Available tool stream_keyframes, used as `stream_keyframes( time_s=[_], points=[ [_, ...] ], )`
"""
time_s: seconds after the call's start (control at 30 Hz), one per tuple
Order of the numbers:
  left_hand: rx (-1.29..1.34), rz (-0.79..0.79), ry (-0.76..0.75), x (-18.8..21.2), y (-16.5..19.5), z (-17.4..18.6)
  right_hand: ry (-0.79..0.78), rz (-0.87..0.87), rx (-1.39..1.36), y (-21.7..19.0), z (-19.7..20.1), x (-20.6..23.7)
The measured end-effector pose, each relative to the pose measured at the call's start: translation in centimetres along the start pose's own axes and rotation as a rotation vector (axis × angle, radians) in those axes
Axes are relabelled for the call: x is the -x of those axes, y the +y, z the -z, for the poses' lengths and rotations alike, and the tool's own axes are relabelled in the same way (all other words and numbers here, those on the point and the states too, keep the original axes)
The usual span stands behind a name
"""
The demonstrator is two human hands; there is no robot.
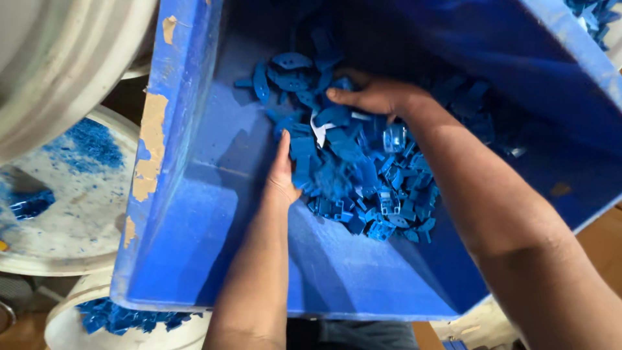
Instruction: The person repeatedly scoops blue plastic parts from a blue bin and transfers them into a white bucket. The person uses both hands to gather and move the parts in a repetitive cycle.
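Head view, left to right: two white buckets (71,194), one tilted blue bin (194,214), its heap of blue plastic parts (350,168) too many to count. Left hand (282,172) lay flat and open against the heap; right hand (376,96) cupped loosely over it, gripping nothing. Tilted so, parts could likely spill past the lower bucket.

L hand (283,170) bare, R hand (376,96) bare, no sleeves, no gloves
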State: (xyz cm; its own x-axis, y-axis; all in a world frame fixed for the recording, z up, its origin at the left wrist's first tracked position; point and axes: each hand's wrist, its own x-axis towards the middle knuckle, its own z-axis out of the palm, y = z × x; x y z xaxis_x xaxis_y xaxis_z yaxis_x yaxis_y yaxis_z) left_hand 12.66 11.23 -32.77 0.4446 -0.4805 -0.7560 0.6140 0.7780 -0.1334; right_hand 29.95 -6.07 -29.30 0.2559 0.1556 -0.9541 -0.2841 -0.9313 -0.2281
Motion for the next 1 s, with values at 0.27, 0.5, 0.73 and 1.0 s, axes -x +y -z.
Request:
stream_keyframes(
  time_s=[0.27,0.5,0.73,1.0],
  points=[
    [-0.042,0.09,0.136,-0.6,-0.7,-1.8,-0.076,0.145,-0.301,1.0,-1.2,1.0],
    [-0.07,-0.083,0.192,0.7,-3.1,-2.7,0.031,0.176,-0.528,3.9,-3.2,4.1],
    [-0.151,-0.155,0.224,4.1,-5.1,-7.0,0.075,0.204,-0.777,6.0,-3.2,10.9],
    [-0.097,-0.294,0.228,12.0,-11.1,-9.7,0.058,0.192,-0.752,7.0,-4.5,21.4]
  ],
)
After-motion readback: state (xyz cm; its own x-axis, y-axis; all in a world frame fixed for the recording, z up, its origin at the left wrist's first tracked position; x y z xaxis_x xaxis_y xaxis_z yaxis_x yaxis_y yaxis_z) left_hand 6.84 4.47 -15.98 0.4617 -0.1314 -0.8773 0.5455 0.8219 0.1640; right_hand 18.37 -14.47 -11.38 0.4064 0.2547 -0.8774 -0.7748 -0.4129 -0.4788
